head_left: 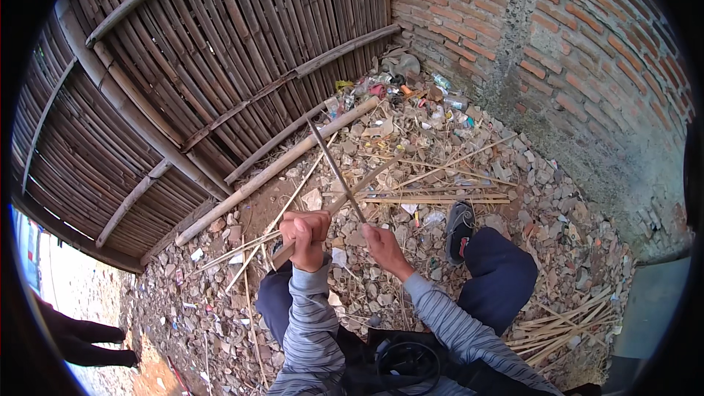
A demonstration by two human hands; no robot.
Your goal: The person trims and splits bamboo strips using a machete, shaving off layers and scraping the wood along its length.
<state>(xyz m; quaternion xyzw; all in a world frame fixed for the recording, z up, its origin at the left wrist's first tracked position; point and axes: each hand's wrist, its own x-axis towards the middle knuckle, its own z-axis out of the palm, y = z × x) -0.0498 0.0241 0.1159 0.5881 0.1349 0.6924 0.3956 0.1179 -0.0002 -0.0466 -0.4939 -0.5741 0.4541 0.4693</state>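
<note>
Left hand [306, 238]: fist closed round the strip [370, 177], which slants up and right over the rubble [418, 308]. Right hand [385, 249]: fingers wrapped on the near end of the knife [328, 152], blade pointing up-left. Knife crosses strip just beyond the left fist; can't tell if they touch. Loose strips [455, 199] lie ahead, left of the wall [579, 95]. Pole [275, 170] lies along the fence [242, 51].
</note>
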